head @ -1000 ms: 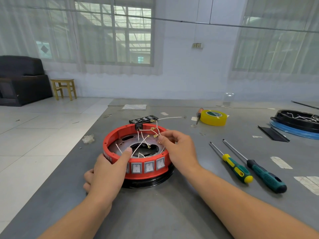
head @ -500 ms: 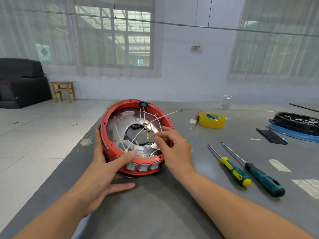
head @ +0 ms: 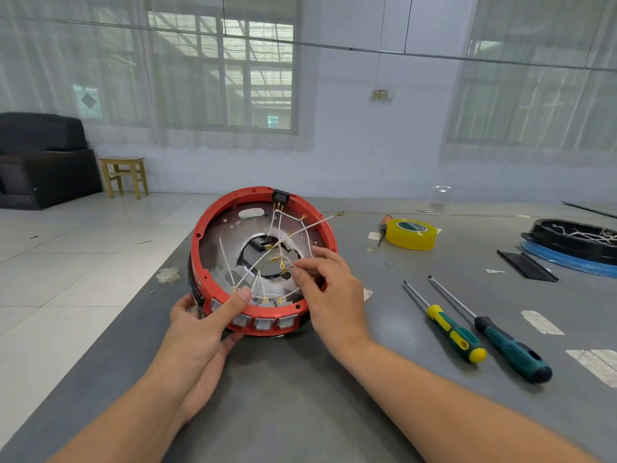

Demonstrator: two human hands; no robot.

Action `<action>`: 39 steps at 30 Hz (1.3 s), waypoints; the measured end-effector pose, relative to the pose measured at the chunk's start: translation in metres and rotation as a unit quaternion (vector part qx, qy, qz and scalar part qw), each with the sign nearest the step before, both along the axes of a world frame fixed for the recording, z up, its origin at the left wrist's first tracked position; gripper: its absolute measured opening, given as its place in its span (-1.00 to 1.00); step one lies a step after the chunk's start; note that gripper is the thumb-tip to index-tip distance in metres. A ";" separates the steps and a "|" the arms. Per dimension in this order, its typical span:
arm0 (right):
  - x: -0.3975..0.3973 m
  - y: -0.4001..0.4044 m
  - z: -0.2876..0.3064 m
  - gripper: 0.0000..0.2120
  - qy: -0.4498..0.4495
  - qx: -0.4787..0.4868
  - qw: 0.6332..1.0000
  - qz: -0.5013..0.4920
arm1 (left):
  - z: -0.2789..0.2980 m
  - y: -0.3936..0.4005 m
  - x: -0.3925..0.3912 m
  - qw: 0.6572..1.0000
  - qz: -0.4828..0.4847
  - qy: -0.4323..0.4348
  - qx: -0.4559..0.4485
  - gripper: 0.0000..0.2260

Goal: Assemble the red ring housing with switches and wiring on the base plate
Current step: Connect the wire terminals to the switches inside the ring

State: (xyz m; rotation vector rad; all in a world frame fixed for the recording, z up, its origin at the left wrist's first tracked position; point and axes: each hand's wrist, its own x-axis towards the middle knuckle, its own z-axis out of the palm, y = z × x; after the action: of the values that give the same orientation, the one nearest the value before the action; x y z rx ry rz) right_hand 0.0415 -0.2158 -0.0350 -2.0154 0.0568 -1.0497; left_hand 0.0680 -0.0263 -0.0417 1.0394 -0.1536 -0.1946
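Note:
The red ring housing (head: pixel 203 235) is tipped up on its near edge on the grey table, its open side facing me. A metal base plate (head: pixel 230 238) shows inside, crossed by white wires (head: pixel 293 233) with brass terminals. Grey rocker switches (head: pixel 262 324) line the near rim and a black switch (head: pixel 280 196) sits at the top. My left hand (head: pixel 207 325) grips the near-left rim, thumb over the edge. My right hand (head: pixel 325 289) pinches a wire terminal near the plate's centre hole.
Two screwdrivers lie to the right, one yellow-green (head: pixel 450 332), one dark green (head: pixel 507 345). A yellow tape roll (head: pixel 411 233) and a small red screwdriver (head: pixel 382 228) sit further back. A black ring on a blue disc (head: pixel 574 242) is at far right, by a black strip (head: pixel 524 265). Table edge runs left.
The housing went from lying flat to tipped up toward me. My left hand shifted under the near-left rim; my right hand stayed on the wires inside.

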 end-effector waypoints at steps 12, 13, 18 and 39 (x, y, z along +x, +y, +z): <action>-0.003 0.002 -0.001 -0.89 -0.017 -0.064 0.998 0.000 | -0.008 0.002 -0.004 0.998 -0.042 -0.036 0.012 0.08; -0.004 0.002 0.001 -0.90 -0.014 -0.067 0.998 -0.012 | -0.009 0.002 -0.004 0.999 -0.037 -0.037 0.008 0.07; -0.014 0.003 0.013 -0.92 -0.037 -0.126 0.987 -0.094 | -0.009 0.006 -0.002 0.998 -0.044 -0.044 -0.008 0.09; -0.013 -0.001 0.035 -0.88 0.190 0.118 0.948 0.228 | -0.006 0.002 -0.004 0.996 -0.056 -0.005 -0.075 -0.41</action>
State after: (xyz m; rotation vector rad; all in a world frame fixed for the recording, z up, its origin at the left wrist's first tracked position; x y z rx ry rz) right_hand 0.0282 -0.2165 -0.0001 -1.8606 -0.0758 -0.3406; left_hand 0.0641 -0.0239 -0.0482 0.8839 -0.2323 -0.2757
